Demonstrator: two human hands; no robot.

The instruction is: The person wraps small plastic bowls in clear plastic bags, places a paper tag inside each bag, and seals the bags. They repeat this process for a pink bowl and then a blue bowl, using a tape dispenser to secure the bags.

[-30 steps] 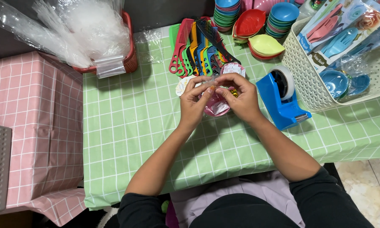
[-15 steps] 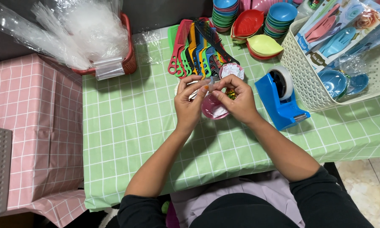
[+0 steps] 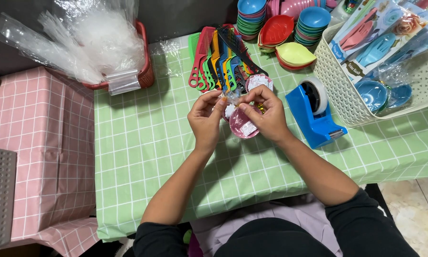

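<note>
Hands are meeting above the green table [image 3: 142, 143], near its far middle, both working on 1 small pink bowl [image 3: 242, 124] wrapped in clear film. Left hand [image 3: 205, 119] is curling its fingers, thumb and forefinger pinching the film at the bowl's upper left edge. Right hand [image 3: 269, 114] is cupping the bowl from the right, thumb lying across the top and fingertips pinching the film against those of the left hand. Bowl is tilting toward the camera, a white label showing on it, held just off the tablecloth; whether its lower rim is touching the cloth cannot be told. Combs [image 3: 218, 59] in several colours are lying in a fan just beyond the hands, with a round white-labelled packet [image 3: 259, 82] showing at their near end, just above the right hand. Blue tape dispenser [image 3: 315, 115] is standing just right of the right wrist, apart from it. Basket [image 3: 347, 102] of white weave is sitting at the right edge, holding packed goods and blue bowls. Stacks of bowls [image 3: 313, 24] and leaf-shaped dishes [image 3: 295, 54] are standing behind the dispenser. Red basket [image 3: 145, 71] with clear bags [image 3: 85, 40] is sitting at the far left, well apart from both hands.
</note>
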